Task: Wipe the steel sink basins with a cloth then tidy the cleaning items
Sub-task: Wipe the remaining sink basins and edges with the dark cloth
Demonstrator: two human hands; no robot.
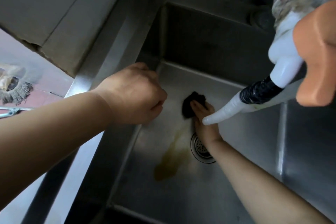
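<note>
A: Wiping the basin floor now. Right hand lies flat, fingers straight, pressing the dark crumpled cloth onto the floor of the left steel sink basin, just beyond the round perforated metal drain.

B: Left hand?

A: Left hand is curled into a fist at the basin's left rim. Can't see anything in it. Looks like bracing, but that's a guess.

B: Progress?

A: Early, by the look of it. A yellowish-brown smear sits on the basin floor near the drain, on the person's side, apart from the cloth. The second basin, on the right, is barely in view.

B: Risks?

A: Three.
1. The white flexible tap spout hangs low over the right hand. A wide stroke or a lift of the wrist could knock it.
2. The orange object close to the camera hides the upper right, so that part of the basin is hard to check.
3. Strokes kept beyond the drain would leave the smear. Dragging the cloth through it without rinsing could spread it across the steel.

B: Off the worktop?

A: A grey string mop head lies on the pink tiled floor at left.
</note>
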